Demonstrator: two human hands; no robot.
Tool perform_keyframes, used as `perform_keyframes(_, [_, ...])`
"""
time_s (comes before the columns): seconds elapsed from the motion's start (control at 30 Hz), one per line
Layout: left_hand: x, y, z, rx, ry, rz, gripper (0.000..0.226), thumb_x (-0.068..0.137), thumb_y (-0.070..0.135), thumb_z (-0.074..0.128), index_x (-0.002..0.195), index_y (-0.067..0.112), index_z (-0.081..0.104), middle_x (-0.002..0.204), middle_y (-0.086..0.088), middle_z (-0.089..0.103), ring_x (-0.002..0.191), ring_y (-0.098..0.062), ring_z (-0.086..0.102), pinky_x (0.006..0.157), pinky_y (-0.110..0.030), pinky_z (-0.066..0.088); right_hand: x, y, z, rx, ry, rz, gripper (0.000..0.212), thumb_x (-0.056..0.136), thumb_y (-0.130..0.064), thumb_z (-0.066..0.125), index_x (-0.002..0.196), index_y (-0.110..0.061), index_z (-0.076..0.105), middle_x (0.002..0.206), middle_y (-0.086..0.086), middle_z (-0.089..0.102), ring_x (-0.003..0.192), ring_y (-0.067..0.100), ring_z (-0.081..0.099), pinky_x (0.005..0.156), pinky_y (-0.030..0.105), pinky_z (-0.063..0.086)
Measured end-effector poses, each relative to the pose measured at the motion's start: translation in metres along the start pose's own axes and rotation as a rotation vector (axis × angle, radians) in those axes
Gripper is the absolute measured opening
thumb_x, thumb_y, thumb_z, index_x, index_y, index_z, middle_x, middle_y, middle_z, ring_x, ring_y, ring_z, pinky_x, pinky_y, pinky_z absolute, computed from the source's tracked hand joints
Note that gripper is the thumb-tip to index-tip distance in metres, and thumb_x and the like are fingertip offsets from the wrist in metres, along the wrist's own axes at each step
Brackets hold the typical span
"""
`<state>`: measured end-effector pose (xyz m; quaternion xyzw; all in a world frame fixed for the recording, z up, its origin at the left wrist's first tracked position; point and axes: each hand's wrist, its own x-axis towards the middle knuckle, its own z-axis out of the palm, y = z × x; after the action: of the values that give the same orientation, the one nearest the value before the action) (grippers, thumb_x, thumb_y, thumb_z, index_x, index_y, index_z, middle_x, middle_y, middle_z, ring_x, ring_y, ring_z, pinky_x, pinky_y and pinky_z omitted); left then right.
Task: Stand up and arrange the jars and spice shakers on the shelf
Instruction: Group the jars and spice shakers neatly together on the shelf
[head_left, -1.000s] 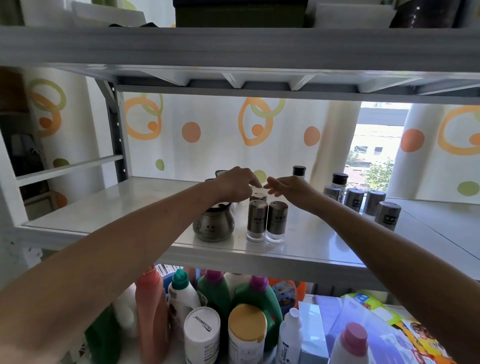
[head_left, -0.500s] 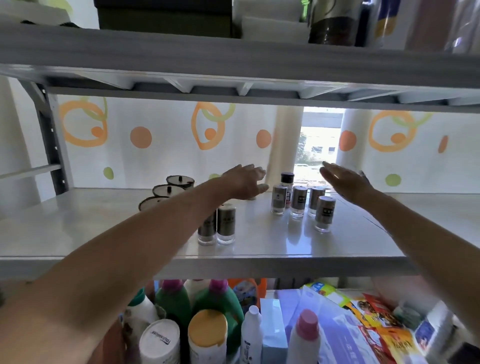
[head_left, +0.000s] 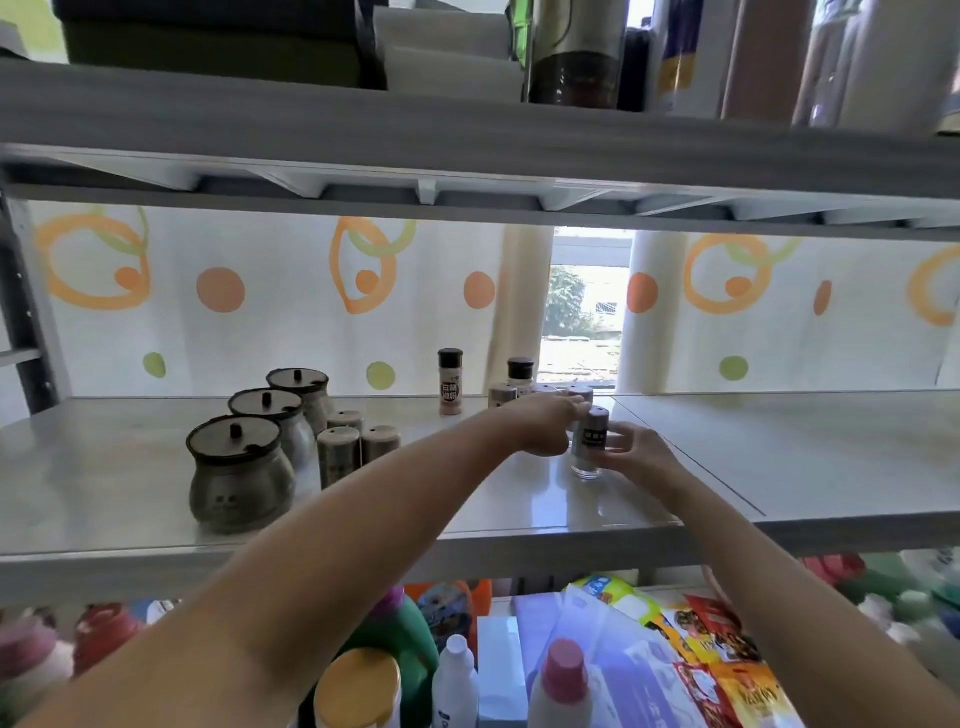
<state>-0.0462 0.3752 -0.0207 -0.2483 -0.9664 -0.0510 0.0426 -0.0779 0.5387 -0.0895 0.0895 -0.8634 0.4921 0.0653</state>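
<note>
Three round glass jars with dark lids (head_left: 239, 473) stand in a diagonal row at the left of the white shelf (head_left: 789, 462). Beside them are three steel spice shakers (head_left: 338, 457). Farther back stands a black-capped spice bottle (head_left: 450, 382), with a second one (head_left: 520, 371) to its right. More steel shakers (head_left: 503, 396) cluster behind my hands. My right hand (head_left: 631, 449) grips an upright steel shaker with a black label (head_left: 592, 441) from its right side. My left hand (head_left: 545, 426) is curled against that shaker's left side; what its fingers enclose is hidden.
An upper shelf board (head_left: 467, 140) loaded with boxes and bottles hangs close overhead. Below, detergent bottles (head_left: 410, 639), a yellow-lidded can (head_left: 358, 686) and snack packets (head_left: 701, 654) crowd the lower level. A dark upright post (head_left: 26, 317) bounds the left end. A patterned curtain hangs behind.
Both hands, open and hovering above the right-hand shakers before, have dropped onto them. My right hand has closed on the front shaker. The view has shifted right and nearer.
</note>
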Motion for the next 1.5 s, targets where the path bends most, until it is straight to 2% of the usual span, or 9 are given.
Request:
perform_keyframes(0.1, [0.0,0.002,-0.002,-0.034,0.01,-0.021,0.061,0.087,-0.001,0.041,0.144,0.022,0.039,0.141,-0.013,0.047,0.127,-0.03,0.046,0.097,-0.033,0.042,0.001,0.0,0.007,-0.004,0.074,-0.07,0.034,0.072,-0.012,0.078,0.104,-0.006,0.068,0.098,0.01,0.071,0.085,0.02,0.065,0.067,0.019,0.045])
perform_keyframes(0.2, [0.0,-0.003,-0.011,-0.028,0.029,-0.062,0.055,0.087,0.001,0.04,0.136,0.022,0.05,0.136,-0.009,0.053,0.122,-0.028,0.05,0.083,-0.026,0.04,0.001,-0.008,0.014,-0.017,0.085,-0.075,0.032,0.071,-0.013,0.079,0.101,-0.006,0.071,0.093,0.008,0.071,0.082,0.018,0.063,0.073,0.028,0.049])
perform_keyframes(0.3, [-0.008,-0.012,-0.023,-0.017,-0.013,-0.051,0.052,0.084,-0.004,0.039,0.129,0.014,0.059,0.128,-0.011,0.059,0.117,-0.029,0.053,0.083,-0.022,0.038,0.001,-0.017,0.027,-0.005,0.049,-0.086,0.031,0.071,-0.014,0.079,0.1,-0.005,0.071,0.09,0.007,0.07,0.08,0.017,0.062,0.085,0.037,0.05])
perform_keyframes(0.73, [-0.064,-0.091,-0.052,-0.027,-0.094,-0.246,0.057,0.086,-0.007,0.034,0.132,0.017,0.056,0.139,-0.005,0.053,0.125,-0.021,0.048,0.098,-0.022,0.037,0.013,-0.065,0.12,0.055,-0.091,-0.156,0.03,0.072,-0.017,0.078,0.1,-0.011,0.071,0.093,0.002,0.071,0.086,0.015,0.065,0.084,0.029,0.05])
perform_keyframes(0.87, [-0.078,-0.113,-0.058,-0.061,-0.089,-0.322,0.058,0.085,-0.009,0.032,0.131,0.017,0.057,0.141,-0.005,0.051,0.128,-0.021,0.046,0.104,-0.024,0.035,0.015,-0.076,0.142,0.126,-0.139,-0.164,0.032,0.076,-0.013,0.074,0.106,-0.008,0.069,0.098,0.002,0.07,0.08,0.008,0.062,0.072,0.011,0.049])
perform_keyframes(0.93, [-0.082,-0.122,-0.06,-0.068,-0.091,-0.344,0.059,0.084,-0.009,0.03,0.129,0.017,0.058,0.14,-0.005,0.052,0.128,-0.02,0.046,0.105,-0.025,0.035,0.018,-0.081,0.15,0.208,-0.182,-0.152,0.03,0.08,-0.012,0.07,0.11,-0.005,0.067,0.104,0.009,0.07,0.086,0.014,0.064,0.082,0.024,0.052])
perform_keyframes(1.07, [-0.089,-0.134,-0.063,-0.072,-0.089,-0.365,0.059,0.084,-0.01,0.03,0.128,0.015,0.06,0.138,-0.007,0.053,0.125,-0.022,0.047,0.095,-0.02,0.035,0.023,-0.092,0.165,0.339,-0.195,-0.099,0.037,0.091,-0.029,0.054,0.107,0.003,0.066,0.102,0.019,0.069,0.093,0.031,0.067,0.089,0.045,0.053])
perform_keyframes(1.23, [-0.099,-0.14,-0.066,-0.1,-0.095,-0.344,0.061,0.083,-0.012,0.029,0.128,0.014,0.06,0.134,-0.007,0.056,0.123,-0.021,0.048,0.083,-0.018,0.033,0.021,-0.096,0.173,0.46,-0.243,-0.056,0.037,0.096,-0.027,0.045,0.106,0.004,0.063,0.095,0.019,0.064,0.076,0.022,0.063,0.073,0.032,0.051])
perform_keyframes(1.5, [-0.108,-0.143,-0.067,-0.112,-0.053,-0.335,0.061,0.08,-0.014,0.028,0.122,0.013,0.065,0.129,-0.007,0.06,0.121,-0.017,0.052,0.082,-0.02,0.035,0.016,-0.099,0.177,0.443,-0.288,-0.091,0.034,0.099,-0.017,0.041,0.114,0.008,0.059,0.104,0.023,0.063,0.083,0.023,0.063,0.071,0.028,0.052])
